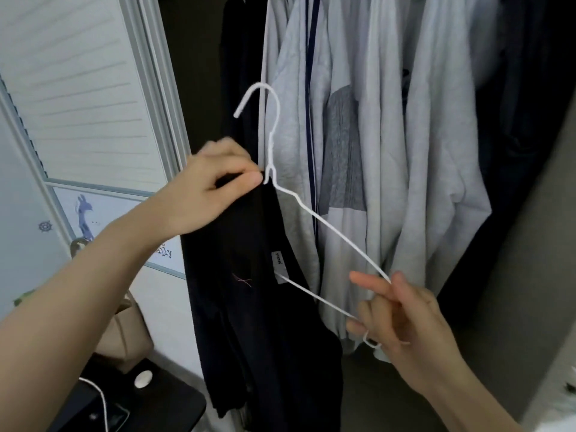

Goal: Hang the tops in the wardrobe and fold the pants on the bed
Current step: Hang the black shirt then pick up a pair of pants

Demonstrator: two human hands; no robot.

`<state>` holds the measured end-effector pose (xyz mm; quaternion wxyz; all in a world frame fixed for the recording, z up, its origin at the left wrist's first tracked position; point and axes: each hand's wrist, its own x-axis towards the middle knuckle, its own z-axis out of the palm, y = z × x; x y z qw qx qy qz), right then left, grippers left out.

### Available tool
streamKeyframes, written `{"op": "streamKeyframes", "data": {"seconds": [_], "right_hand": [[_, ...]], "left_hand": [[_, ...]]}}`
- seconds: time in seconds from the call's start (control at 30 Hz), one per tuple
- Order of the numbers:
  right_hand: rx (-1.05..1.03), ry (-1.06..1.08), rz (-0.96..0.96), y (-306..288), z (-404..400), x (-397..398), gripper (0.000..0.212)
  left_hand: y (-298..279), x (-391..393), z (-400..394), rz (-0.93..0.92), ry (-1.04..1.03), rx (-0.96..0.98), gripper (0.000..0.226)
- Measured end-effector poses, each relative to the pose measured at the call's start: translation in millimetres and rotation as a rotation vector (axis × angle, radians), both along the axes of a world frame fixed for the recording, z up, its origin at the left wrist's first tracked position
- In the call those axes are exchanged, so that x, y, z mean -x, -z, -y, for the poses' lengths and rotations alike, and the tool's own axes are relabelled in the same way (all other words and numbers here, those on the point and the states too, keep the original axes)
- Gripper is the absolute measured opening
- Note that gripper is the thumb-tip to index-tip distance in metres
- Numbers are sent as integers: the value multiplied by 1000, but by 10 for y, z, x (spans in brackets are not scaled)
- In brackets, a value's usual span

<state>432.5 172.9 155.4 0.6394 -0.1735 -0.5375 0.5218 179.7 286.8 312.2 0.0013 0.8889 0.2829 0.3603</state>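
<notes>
White wire hanger (314, 213) is held tilted before the open wardrobe (199, 73), its left arm already inside a black top (249, 307). The left hand (212, 191) pinches the top's collar at the hanger's neck; the right hand (402, 319) curls around the hanger's bare right corner, forefinger straight. The top looks soft, light and limp, likely to slide off thin wire, so holding it at the neckline and shoulder seams seems best. The hanger probably flexes easily. A small grey neck label (279, 267) carries print too blurred to read. Grey garments (389, 151) hang behind, to the right.
</notes>
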Motion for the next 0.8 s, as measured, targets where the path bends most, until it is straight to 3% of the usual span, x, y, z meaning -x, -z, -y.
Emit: {"op": "streamKeyframes", "data": {"seconds": [0.1,0.23,0.3,0.37,0.5,0.6,0.67,0.8], "right_hand": [[66,-158,-27,-29,-107,-1,53],[305,-589,-205,8,-350,-91,68],[406,-577,-121,71,-458,-37,64],[441,-439,40,134,-529,84,54],[322,179,772,320,-610,295,11],[-65,556,1264,326,-482,215,18],[-300,674,1332,254,-401,67,16],[-495,817,1334,-69,-427,-120,15]], "left_hand": [[50,-82,-34,65,87,155,31],[137,-129,-93,167,144,122,24],[161,-175,-106,173,167,117,21],[194,-196,-135,174,176,128,20],[179,-85,-227,229,144,124,21],[131,137,-355,280,36,64,25],[135,339,-443,252,-38,59,24],[193,573,-469,165,-105,34,23]]}}
